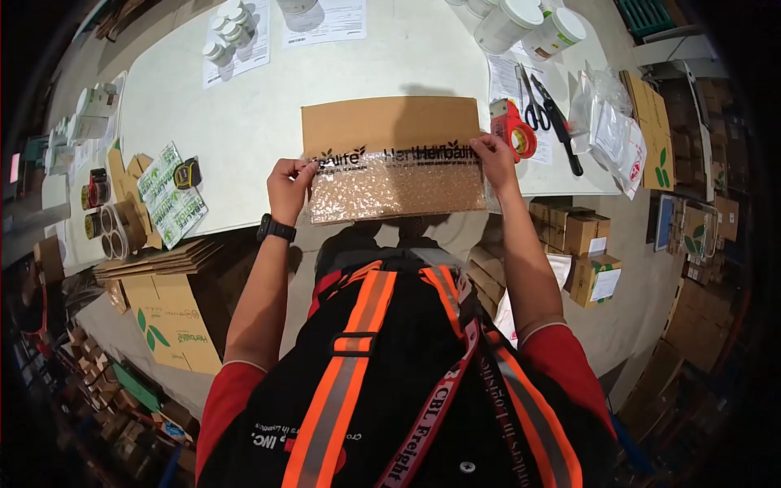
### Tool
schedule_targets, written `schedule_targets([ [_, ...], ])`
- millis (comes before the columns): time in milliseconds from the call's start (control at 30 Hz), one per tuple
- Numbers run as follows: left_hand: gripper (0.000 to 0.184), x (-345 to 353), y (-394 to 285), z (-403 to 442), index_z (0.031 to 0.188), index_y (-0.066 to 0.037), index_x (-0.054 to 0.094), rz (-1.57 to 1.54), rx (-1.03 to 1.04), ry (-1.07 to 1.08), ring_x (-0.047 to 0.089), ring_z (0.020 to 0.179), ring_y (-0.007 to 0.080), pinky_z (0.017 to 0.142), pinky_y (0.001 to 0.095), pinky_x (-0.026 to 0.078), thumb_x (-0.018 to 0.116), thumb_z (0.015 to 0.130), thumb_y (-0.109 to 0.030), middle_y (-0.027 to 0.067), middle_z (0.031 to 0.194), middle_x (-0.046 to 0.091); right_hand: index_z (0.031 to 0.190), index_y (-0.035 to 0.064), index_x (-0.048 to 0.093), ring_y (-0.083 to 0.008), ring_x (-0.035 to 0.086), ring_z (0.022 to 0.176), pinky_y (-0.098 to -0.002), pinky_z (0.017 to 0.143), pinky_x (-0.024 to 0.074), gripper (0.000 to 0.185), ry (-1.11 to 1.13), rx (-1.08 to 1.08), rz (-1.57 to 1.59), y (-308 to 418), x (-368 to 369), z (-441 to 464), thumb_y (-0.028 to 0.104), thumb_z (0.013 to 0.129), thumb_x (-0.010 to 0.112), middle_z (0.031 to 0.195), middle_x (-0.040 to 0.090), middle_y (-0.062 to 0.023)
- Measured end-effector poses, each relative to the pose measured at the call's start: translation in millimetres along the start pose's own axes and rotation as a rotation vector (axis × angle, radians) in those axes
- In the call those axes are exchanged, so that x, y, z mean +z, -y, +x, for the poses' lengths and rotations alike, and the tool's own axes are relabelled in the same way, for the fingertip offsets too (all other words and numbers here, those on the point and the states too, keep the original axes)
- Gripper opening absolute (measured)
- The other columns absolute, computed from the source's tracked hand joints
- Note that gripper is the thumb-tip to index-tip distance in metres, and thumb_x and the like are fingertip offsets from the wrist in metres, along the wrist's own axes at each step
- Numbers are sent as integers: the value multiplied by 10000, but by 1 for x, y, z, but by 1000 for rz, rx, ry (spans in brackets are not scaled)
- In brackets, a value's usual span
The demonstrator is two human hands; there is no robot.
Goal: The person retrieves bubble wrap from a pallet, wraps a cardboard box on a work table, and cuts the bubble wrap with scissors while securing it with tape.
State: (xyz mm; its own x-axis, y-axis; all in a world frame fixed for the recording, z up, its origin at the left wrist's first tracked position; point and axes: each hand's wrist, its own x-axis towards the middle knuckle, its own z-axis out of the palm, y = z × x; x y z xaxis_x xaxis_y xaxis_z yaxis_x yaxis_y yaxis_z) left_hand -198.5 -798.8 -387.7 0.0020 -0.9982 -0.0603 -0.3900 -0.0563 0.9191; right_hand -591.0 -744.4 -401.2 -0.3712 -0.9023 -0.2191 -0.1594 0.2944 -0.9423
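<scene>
A flat cardboard sheet [390,122] lies at the table's near edge, with clear bubble wrap [399,191] over its nearer half. Clear packing tape [374,158] with dark lettering runs along the wrap's upper edge. At its left end, my left hand [291,187] is closed, thumb and finger pinching the tape by the cardboard's side. My right hand [496,164] pinches the tape's other end at the right side. Just beyond the right hand lies a red tape dispenser [512,130], beside scissors [533,106] and a black knife [557,122].
White tubs [508,24] and small bottles [236,28] stand on papers at the table's [195,122] far side. A tape measure [187,173] sits at left, plastic bags [610,130] at right. Cardboard boxes [578,232] are on the floor to the right; flattened cartons [167,313] stand left.
</scene>
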Motion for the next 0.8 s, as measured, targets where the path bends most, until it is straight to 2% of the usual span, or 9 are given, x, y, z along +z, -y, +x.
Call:
schedule_targets([
  [67, 182, -4, -20, 2, 725, 3, 601, 47, -86, 40, 562, 564, 101, 520, 253, 445, 730, 745, -124, 43, 641, 621, 839, -25, 633, -121, 558, 842, -266, 777, 438, 167, 4, -15, -26, 5, 1, -1, 138, 803, 643, 906, 635, -70],
  [133, 192, -3, -9, 7, 731, 7, 615, 101, -70, 34, 570, 561, 109, 526, 255, 450, 734, 740, -142, 56, 654, 630, 838, -25, 635, -130, 565, 850, -272, 785, 439, 175, 5, -30, -53, 8, 2, -3, 145, 799, 646, 911, 637, -79],
  [200, 205, -3, 0, 10, 737, 12, 629, 154, -53, 32, 578, 558, 117, 531, 257, 455, 738, 736, -161, 70, 666, 639, 831, -24, 637, -188, 596, 869, -301, 805, 445, 192, -83, -148, -179, 10, 4, -5, 162, 786, 654, 919, 644, -117],
  [233, 216, -3, 0, 9, 736, 13, 638, 179, -61, 31, 582, 554, 125, 533, 258, 457, 739, 732, -177, 77, 666, 642, 831, -24, 637, -188, 596, 869, -301, 805, 445, 192, -82, -145, -176, 10, 5, -5, 162, 786, 654, 919, 644, -117],
  [300, 229, -3, -2, 10, 735, 15, 646, 205, -68, 31, 586, 549, 133, 535, 259, 459, 740, 729, -194, 84, 666, 646, 816, -20, 637, -250, 610, 899, -332, 818, 449, 202, -133, -190, -278, 10, 5, -5, 173, 767, 667, 927, 644, -153],
  [467, 238, -5, -10, 13, 722, 11, 646, 215, -134, 77, 588, 545, 133, 528, 261, 456, 743, 719, -206, 72, 636, 643, 786, -13, 639, -265, 614, 906, -345, 820, 452, 195, -151, -207, -295, 7, 6, -4, 174, 750, 680, 927, 644, -159],
  [800, 266, -5, -13, 16, 705, -5, 652, 348, -126, 89, 608, 550, 165, 523, 277, 466, 752, 702, -252, 84, 642, 647, 786, -10, 621, -256, 614, 869, -330, 794, 459, 192, -161, -237, -337, 9, 8, -5, 167, 741, 680, 888, 642, -145],
])
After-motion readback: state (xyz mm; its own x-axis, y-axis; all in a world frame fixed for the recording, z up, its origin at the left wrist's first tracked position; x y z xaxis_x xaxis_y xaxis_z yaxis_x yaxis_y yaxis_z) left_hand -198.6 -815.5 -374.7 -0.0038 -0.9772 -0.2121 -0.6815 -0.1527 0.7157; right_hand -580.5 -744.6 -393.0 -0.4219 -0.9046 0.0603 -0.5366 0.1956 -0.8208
